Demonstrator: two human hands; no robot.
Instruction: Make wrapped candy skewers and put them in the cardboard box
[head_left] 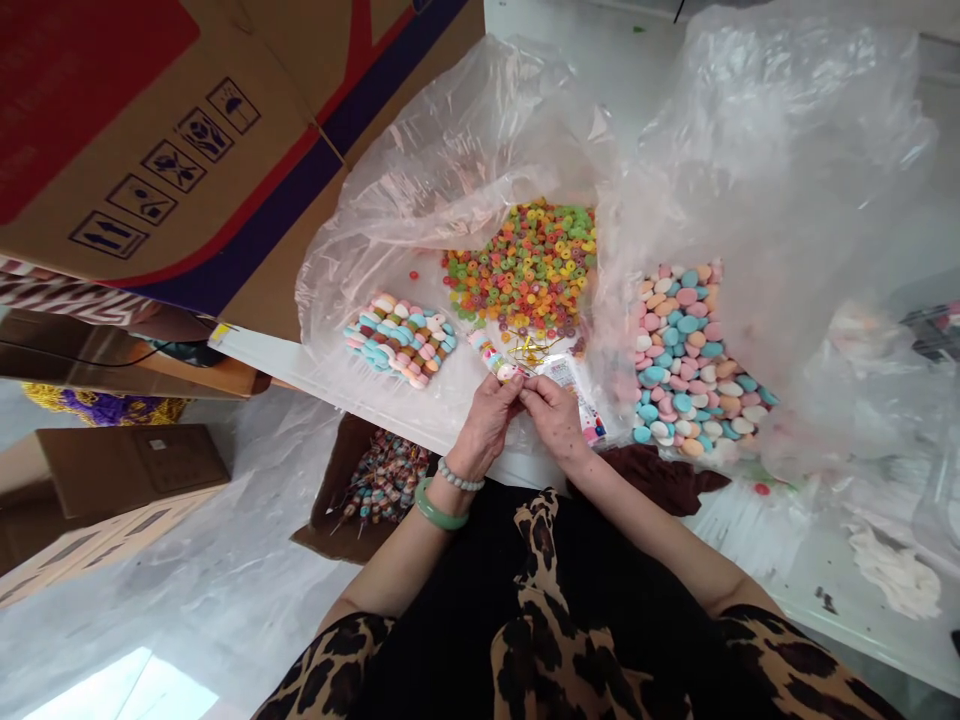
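My left hand [491,412] pinches the end of a short string of candies [486,352] near the table's front edge. Close against it, my right hand [553,412] has its fingers pressed together at the same end; what they hold is too small to make out. Gold twist ties [529,348] lie just beyond my fingers, and a white printed packet [592,418] lies beside my right hand. Small colourful ring candies [529,262] are heaped behind. Several finished-looking candy strings [401,338] lie side by side at the left. Pastel oval candies [686,350] spread at the right.
Clear plastic bags [780,130] cover much of the white table [300,375]. A large cardboard box [247,180] stands at the upper left. Below the table edge, an open carton [341,480] holds candy strings [386,475]. Dark brown cloth [660,480] lies right of my forearm.
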